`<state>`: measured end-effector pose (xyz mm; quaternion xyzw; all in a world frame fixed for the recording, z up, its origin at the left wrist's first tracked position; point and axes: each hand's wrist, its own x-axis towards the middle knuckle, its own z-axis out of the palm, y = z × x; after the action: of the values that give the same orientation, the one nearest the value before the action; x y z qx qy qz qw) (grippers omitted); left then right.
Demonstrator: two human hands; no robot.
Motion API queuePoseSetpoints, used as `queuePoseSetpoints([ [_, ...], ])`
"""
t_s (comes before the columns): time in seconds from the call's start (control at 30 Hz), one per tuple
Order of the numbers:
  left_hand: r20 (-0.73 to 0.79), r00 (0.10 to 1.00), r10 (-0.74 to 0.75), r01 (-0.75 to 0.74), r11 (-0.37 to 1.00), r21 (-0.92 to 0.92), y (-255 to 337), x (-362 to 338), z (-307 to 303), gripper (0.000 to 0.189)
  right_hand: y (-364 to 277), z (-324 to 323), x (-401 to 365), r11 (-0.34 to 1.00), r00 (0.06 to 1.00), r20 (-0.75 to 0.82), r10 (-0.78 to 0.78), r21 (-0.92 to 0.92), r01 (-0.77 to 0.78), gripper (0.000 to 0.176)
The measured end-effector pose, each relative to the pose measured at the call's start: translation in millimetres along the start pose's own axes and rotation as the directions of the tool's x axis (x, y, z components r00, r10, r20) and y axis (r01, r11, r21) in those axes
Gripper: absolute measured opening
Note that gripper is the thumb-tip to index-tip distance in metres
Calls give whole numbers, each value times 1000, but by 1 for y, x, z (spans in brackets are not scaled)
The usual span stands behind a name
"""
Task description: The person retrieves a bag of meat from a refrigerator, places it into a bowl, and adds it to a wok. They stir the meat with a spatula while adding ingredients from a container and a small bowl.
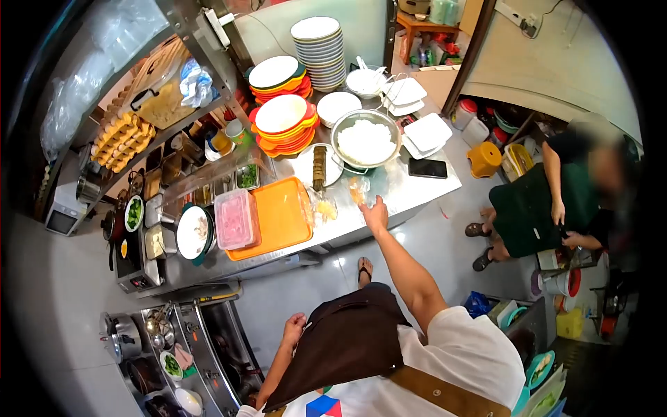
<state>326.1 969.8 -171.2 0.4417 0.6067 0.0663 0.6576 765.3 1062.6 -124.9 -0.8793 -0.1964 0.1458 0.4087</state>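
Note:
My right hand (377, 214) reaches over the front edge of the steel counter, fingers apart, fingertips right at a small clear plastic bag with orange contents (358, 190). Left of it lies another small bag with pale yellow contents (326, 208). Behind these, a row of dark slices (319, 168) rests on a white plate (335, 171). A metal strainer (336, 154) full of white rice (365, 142) stands beside that plate. Low by my brown apron, my left hand (294, 329) hangs with its fingers curled in, nothing visible in them.
An orange tray (297, 224) carries a lidded tub of pink food (236, 219). Stacked bowls (318, 55) and orange-rimmed plates (285, 125) stand behind. A black phone (427, 168) lies near the counter's right end. At right, another person in a green apron (538, 208) stands close by.

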Motion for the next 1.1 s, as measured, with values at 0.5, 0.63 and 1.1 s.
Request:
queuePoseSetpoints([
  [0.5,101,969,224,-205,964,-168,242,63,168,44,10,-11,7,661,698,709,103,476,-581,28],
  [0.63,61,963,262,-240,939,-244,272,71,187,41,-28,-49,-53,833,663,744,-85,417,-362,32],
  [1.1,65,934,352,-318,899,-303,252,7,112,34,-136,-117,-79,856,679,523,-515,346,384,30],
])
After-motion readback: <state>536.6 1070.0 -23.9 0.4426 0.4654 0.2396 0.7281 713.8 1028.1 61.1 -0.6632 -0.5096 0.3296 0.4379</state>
